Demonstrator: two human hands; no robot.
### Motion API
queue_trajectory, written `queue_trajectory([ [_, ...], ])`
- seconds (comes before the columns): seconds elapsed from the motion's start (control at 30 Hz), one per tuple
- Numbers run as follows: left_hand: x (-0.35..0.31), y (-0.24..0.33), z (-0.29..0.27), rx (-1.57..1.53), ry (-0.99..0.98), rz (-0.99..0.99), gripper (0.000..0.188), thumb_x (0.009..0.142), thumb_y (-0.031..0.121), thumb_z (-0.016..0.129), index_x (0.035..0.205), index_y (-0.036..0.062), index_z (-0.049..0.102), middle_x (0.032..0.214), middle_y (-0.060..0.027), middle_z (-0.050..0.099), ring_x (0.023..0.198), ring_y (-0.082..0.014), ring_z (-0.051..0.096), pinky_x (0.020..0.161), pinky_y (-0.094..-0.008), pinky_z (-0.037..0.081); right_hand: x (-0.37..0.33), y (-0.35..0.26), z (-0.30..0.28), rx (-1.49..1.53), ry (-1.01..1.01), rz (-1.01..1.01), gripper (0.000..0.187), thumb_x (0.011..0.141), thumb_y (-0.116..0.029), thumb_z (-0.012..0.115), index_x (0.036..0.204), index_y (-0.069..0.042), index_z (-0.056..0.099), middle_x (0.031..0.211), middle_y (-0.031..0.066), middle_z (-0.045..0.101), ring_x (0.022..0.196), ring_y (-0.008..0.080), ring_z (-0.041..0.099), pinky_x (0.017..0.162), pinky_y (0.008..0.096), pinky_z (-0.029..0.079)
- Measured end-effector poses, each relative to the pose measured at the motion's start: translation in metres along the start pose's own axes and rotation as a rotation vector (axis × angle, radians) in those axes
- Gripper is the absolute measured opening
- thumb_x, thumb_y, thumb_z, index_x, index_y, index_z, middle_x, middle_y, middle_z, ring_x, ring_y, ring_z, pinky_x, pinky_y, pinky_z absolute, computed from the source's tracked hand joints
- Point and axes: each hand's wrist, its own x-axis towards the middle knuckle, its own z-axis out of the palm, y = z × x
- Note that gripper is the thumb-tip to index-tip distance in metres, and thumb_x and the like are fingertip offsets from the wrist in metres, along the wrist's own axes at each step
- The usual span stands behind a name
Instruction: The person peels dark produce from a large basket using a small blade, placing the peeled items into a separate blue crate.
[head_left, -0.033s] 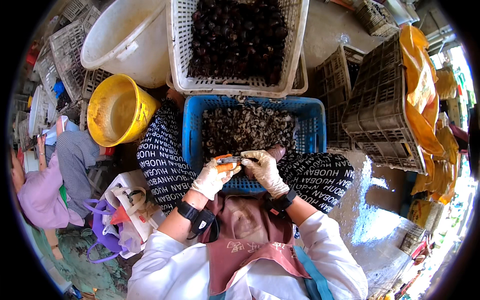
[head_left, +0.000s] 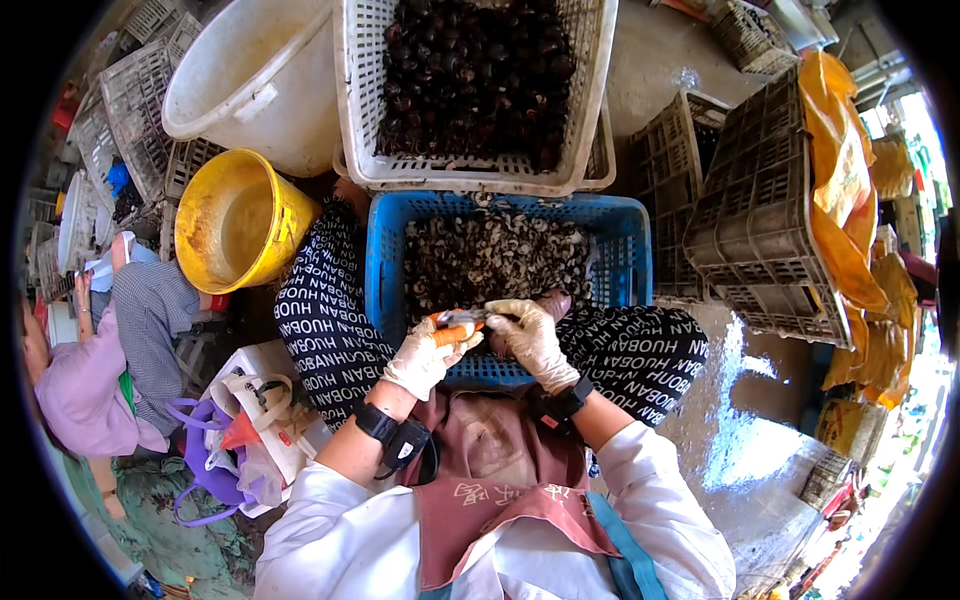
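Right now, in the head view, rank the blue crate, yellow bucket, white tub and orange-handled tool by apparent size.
Blue crate
White tub, cropped at the top
Yellow bucket
Orange-handled tool, in the left hand

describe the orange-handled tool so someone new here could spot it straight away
Find the blue crate between the patterned trouser legs. Over its near end, the white-gloved left hand grips the orange-handled tool. Its bright orange handle stands out against the pale gloves and the dark-and-white pieces in the crate.
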Motion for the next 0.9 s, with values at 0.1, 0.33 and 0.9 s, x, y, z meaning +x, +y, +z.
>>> queue_trajectory([
  [0.1, 0.000, 0.004, 0.002, 0.028, -0.087, 0.020, 0.029, 0.094, 0.015, 0.050, 0.121, 0.0034, 0.054, 0.112, -0.0157, 0.061, 0.095, -0.0300, 0.062, 0.065, -0.0230, 0.053, 0.010, 0.039, -0.012, 0.222, 0.065, 0.289, 0.021, 0.079, -0.011, 0.072, 0.097, -0.002, 0.068, 0.096, 0.0121, 0.068, 0.090, 0.0189, 0.063, 0.084, 0.0293, 0.048],
  [0.33, -0.006, 0.011, 0.010, 0.125, -0.106, -0.053, 0.045, 0.087, 0.002, 0.058, 0.131, 0.0090, 0.049, 0.103, -0.0060, 0.063, 0.068, -0.0116, 0.058, 0.053, -0.0173, 0.045, 0.005, 0.022, -0.007, 0.166, -0.022, 0.161, 0.023, 0.080, -0.013, 0.071, 0.100, -0.003, 0.068, 0.095, 0.0124, 0.068, 0.087, 0.0206, 0.064, 0.081, 0.0291, 0.049],
  [0.9, 0.000, -0.004, 0.013, 0.300, 0.027, 0.124, 0.031, 0.080, -0.002, 0.065, 0.110, 0.0012, 0.057, 0.099, -0.0148, 0.066, 0.078, -0.0232, 0.067, 0.062, -0.0225, 0.055, 0.004, 0.013, -0.008, -0.091, 0.062, 0.045, 0.020, 0.079, -0.013, 0.070, 0.095, -0.001, 0.069, 0.093, 0.0138, 0.069, 0.084, 0.0222, 0.065, 0.079, 0.0305, 0.050],
])
